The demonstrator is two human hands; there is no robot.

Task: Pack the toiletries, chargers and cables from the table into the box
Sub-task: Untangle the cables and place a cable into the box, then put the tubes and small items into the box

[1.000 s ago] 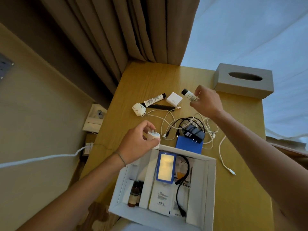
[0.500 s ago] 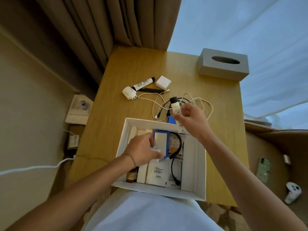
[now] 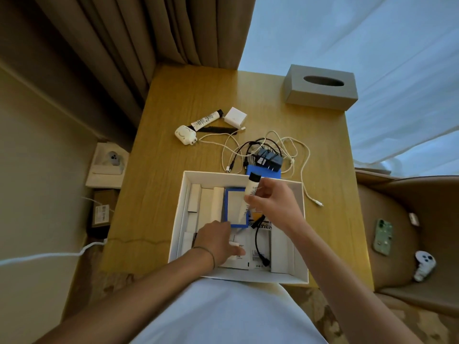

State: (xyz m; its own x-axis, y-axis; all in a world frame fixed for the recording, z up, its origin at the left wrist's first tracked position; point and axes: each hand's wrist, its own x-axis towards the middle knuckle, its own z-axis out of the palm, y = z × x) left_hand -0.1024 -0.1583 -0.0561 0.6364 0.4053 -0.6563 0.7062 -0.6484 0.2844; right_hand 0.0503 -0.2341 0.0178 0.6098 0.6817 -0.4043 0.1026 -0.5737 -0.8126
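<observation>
A light, smooth toiletry tube (image 3: 249,197) is pinched mid-body by the right hand (image 3: 272,204) above the box (image 3: 302,234); left hand's (image 3: 218,242) grip cannot be told.

I see a matt wood-grain table (image 3: 323,170) w/ a smooth white cardboard box (image 3: 301,244) at its near edge. Tube (image 3: 250,192) looks like glossy plastic. Curtain (image 3: 149,45) is cloth.

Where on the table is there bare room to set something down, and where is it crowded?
Bare table lies left of the box, and also behind the tube and white charger up to the curtain. It is crowded behind the box, where the cables tangle around the black adapter.
</observation>
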